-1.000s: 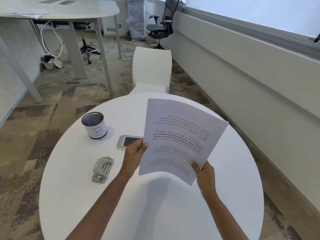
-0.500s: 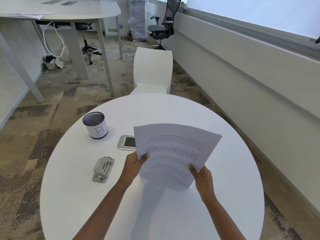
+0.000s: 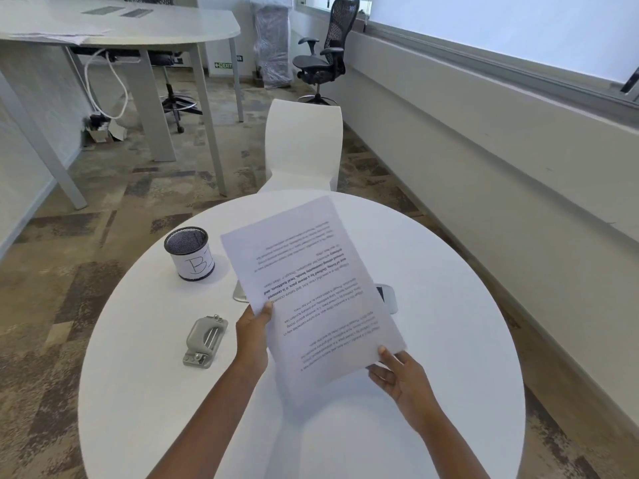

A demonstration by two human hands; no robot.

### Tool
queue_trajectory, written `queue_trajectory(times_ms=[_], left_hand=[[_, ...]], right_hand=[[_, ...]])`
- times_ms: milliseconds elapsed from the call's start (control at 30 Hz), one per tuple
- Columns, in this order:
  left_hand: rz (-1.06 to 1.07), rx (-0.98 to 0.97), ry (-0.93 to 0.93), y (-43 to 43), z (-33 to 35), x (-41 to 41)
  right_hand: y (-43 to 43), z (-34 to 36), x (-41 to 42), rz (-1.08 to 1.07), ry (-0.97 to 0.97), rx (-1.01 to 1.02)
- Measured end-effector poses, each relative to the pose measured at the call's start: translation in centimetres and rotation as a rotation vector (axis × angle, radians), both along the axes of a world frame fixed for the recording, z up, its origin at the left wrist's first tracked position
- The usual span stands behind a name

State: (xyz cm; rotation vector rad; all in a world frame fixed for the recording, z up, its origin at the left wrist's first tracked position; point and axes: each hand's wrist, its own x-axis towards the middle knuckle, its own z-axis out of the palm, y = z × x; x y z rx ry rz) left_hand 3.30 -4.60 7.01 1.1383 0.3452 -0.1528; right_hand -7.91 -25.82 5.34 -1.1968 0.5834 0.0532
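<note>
Over the round bench [image 3: 449,340], printed paper [image 3: 311,292] held clear of the top

Nearest, the right hand [image 3: 397,375] pinched the paper's near corner, fingers curled beneath; the left hand [image 3: 254,328] gripped its left edge, thumb on top; the paper hung tilted, print upside down; the hole punch [image 3: 205,340] lay untouched to the left, so punching looked yet to do; beyond stood the mesh cup [image 3: 189,252].
</note>
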Motion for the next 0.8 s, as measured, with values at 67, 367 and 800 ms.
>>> queue_trajectory(times_ms=[67, 367, 800], left_hand=[[0.036, -0.071, 0.095, -0.4, -0.5, -0.3], [0.075, -0.211, 0.326, -1.8, -2.5, -2.6], [-0.199, 0.17, 0.211, 5.2, -3.8, 0.2]], right_hand=[[0.9, -0.2, 0.1, -0.019, -0.008, 0.103], [3.3, -1.5, -0.8, -0.072, 0.099, 0.036], [-2.3, -1.5, -3.2, -0.081, 0.157, -0.377]])
